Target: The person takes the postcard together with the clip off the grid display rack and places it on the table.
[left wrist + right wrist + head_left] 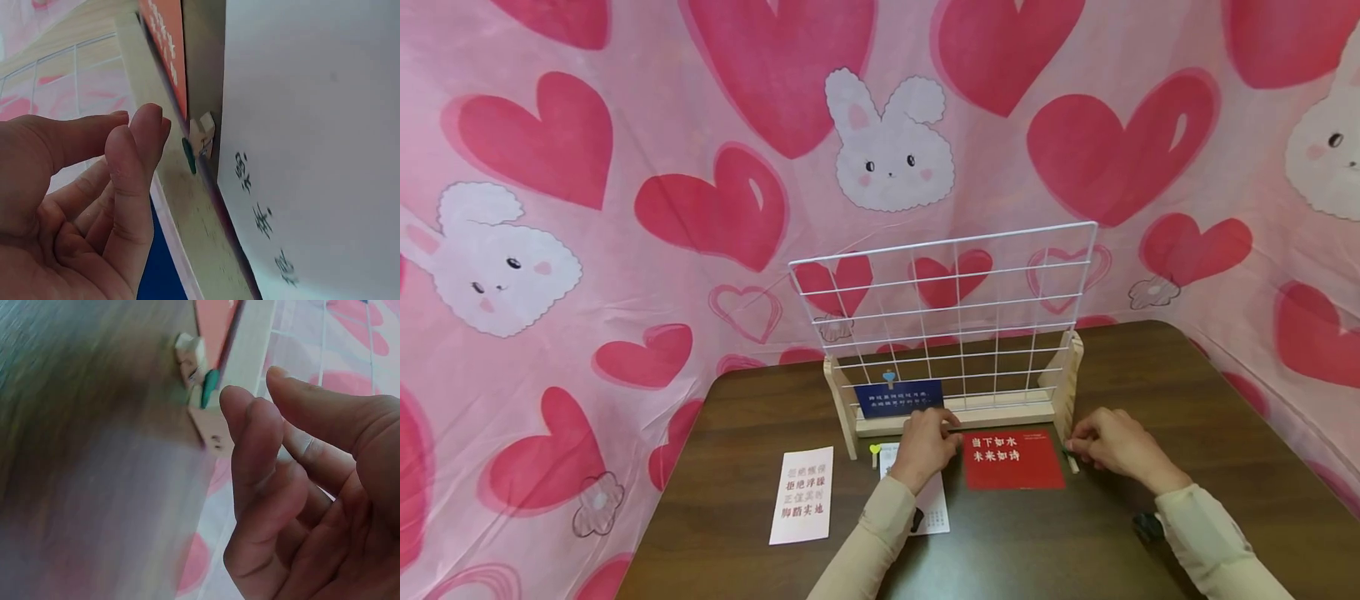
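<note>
A red card (1026, 471) with white lettering lies flat before the wooden base of a white wire grid rack (958, 300). My left hand (925, 446) hovers at the card's left edge, thumb and fingertips close together with nothing between them. Just past them in the left wrist view is a small wooden clothespin (203, 134) with a green ornament. Beside the card's right edge is my right hand (1112, 446), fingers loosely bent and empty in its wrist view. Close to those fingertips sits another wooden clothespin (190, 359) with a green ornament.
A dark blue card (898, 402) hangs on the grid from a blue heart clothespin (890, 378). Partly under my left forearm lies a white card (936, 504), with a yellow heart clothespin (875, 452) at its top. Another white card (802, 496) lies farther left on the brown table (1037, 554).
</note>
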`<state>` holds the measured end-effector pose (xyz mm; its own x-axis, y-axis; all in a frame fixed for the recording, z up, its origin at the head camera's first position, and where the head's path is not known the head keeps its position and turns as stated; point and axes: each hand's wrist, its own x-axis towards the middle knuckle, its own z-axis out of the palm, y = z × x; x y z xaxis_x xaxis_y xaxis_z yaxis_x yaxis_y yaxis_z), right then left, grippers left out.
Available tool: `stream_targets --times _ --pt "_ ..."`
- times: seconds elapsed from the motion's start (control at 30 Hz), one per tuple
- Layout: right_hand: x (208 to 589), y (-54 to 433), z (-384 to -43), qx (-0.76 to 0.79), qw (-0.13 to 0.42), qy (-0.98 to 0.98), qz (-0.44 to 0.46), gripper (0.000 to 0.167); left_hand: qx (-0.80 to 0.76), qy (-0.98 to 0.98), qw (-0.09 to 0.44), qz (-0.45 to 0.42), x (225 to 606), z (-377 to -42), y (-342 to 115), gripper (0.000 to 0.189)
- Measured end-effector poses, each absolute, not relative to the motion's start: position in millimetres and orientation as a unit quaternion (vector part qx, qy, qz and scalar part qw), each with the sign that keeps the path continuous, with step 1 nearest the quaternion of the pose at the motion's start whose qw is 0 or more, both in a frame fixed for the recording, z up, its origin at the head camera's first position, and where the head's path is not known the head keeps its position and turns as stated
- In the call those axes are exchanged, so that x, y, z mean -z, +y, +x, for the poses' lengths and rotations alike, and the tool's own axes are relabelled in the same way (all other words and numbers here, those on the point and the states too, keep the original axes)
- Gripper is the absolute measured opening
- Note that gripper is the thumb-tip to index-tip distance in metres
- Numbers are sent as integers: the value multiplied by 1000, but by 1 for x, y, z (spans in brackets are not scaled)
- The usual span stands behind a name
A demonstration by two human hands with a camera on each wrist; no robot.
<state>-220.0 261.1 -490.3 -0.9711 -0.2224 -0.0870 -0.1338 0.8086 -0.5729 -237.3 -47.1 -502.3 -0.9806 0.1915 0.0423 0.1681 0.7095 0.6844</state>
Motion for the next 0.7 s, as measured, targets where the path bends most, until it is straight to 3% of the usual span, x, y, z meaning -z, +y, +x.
stream_targets --times 0.5,0.7 --pt "477 239 -215 298 21 944 -142 9 -359 924 -91 95 486 -227 -87 15" --pt "474 228 -216 317 1 934 -164 12 -367 923 -86 72 483 -224 -96 16"
